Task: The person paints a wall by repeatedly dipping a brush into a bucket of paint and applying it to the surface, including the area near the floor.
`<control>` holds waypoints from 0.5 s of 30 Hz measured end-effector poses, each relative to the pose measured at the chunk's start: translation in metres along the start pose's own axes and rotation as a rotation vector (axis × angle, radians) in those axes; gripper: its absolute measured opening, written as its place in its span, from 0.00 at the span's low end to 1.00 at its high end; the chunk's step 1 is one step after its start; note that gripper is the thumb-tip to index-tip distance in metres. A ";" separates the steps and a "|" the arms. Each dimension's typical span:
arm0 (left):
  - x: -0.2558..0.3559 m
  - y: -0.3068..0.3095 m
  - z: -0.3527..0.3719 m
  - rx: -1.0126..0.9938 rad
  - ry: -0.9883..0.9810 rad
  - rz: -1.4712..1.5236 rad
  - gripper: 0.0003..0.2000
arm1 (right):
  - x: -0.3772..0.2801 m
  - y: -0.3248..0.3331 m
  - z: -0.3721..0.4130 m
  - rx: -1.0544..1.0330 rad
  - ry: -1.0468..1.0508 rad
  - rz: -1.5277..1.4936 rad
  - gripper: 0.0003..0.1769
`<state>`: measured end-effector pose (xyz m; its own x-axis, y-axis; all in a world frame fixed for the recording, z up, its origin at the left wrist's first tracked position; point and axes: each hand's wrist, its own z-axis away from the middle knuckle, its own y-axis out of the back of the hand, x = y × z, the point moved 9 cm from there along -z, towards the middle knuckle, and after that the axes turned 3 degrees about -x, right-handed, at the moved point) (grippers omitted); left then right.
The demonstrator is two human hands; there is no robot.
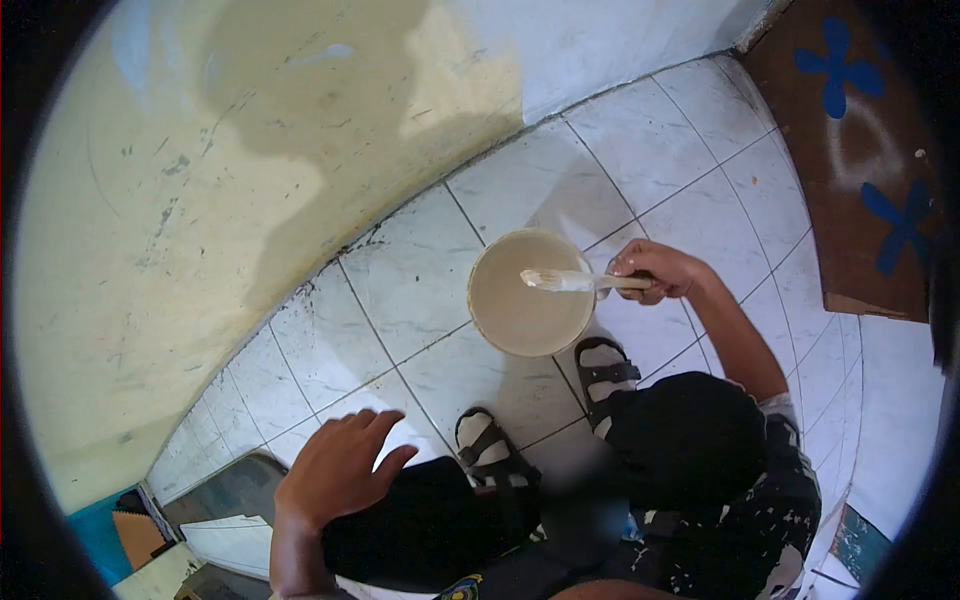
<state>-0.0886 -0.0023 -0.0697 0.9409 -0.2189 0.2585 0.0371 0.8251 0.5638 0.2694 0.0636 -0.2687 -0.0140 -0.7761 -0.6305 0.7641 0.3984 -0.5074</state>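
Note:
My right hand is closed around the handle of a paintbrush. Whitish paint coats its bristles, which point left over the opening of a round bucket. Pale cream liquid, apparently paint, shows inside the bucket, which stands on the tiled floor just in front of my feet. At the lower left, my left hand hovers near my knee with the thumb apart from the fingers and nothing in it.
A scuffed wall, part cream and part white, rises beyond the tiled floor. A brown panel with blue shapes stands at the right. My sandalled feet are close to the bucket. Several objects lie at the lower left.

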 end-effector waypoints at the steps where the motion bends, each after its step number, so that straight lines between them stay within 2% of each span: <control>1: -0.006 -0.004 0.000 -0.025 0.045 0.009 0.24 | -0.004 0.000 0.002 -0.032 0.050 -0.045 0.17; 2: -0.012 -0.009 0.000 -0.034 0.081 0.004 0.24 | -0.005 0.004 0.002 -0.030 0.050 -0.041 0.17; 3: -0.018 -0.015 0.002 -0.030 0.080 0.007 0.24 | -0.016 0.007 0.003 -0.054 0.141 -0.067 0.17; 4: -0.025 -0.017 0.005 0.024 0.074 0.039 0.23 | -0.029 0.012 0.003 -0.079 0.233 -0.090 0.18; 5: -0.029 -0.019 0.008 0.078 0.070 0.071 0.23 | -0.035 0.018 0.001 -0.080 0.233 -0.085 0.18; 7: -0.038 -0.028 0.014 0.052 0.148 0.105 0.23 | -0.062 0.035 -0.004 -0.005 0.348 -0.222 0.20; 9: -0.052 -0.039 0.022 0.021 0.296 0.231 0.23 | -0.087 0.041 -0.015 0.023 0.391 -0.163 0.20; 11: -0.063 -0.052 0.026 -0.015 0.369 0.267 0.24 | -0.112 0.060 -0.031 0.209 0.507 -0.029 0.13; 13: -0.089 -0.075 0.028 0.000 0.438 0.316 0.24 | -0.107 0.076 -0.067 0.244 0.500 0.011 0.11; 15: -0.097 -0.082 0.029 -0.017 0.451 0.319 0.23 | -0.065 0.133 -0.117 0.591 0.465 0.031 0.10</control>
<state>-0.1927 -0.0637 -0.1185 0.9570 0.2857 0.0505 -0.2720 0.8231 0.4985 0.2962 0.2244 -0.3637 -0.1581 -0.4300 -0.8889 0.9856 -0.0143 -0.1684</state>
